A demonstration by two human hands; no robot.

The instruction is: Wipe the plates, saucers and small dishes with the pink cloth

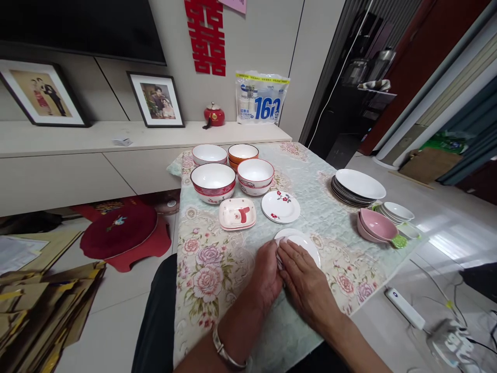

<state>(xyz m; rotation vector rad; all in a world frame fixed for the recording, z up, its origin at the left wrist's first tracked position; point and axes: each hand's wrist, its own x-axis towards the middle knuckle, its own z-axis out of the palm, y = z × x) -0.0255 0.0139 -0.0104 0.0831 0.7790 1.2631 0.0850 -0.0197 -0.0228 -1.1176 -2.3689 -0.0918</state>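
Note:
Two white plates (311,249) overlap at the near middle of the table, partly hidden by my hands. My left hand (267,267), with a silver bangle at its wrist, is closed at the left edge of the upper plate; its fingertips are hidden. My right hand (303,272) lies across that plate with its fingers together, pressing a crumpled white cloth or tissue (282,241) that shows only in part. Just beyond are small flower-patterned plates (281,206) and rectangular dishes (237,213) with a red design.
Stacked bowls (213,178) stand at the back left of the flowered tablecloth (207,282). To the right are a stack of large plates (360,184), pink bowls (378,225) and small white bowls (398,211). Behind the table, a cabinet top bears a red jar (214,115) and a plastic pack (261,98).

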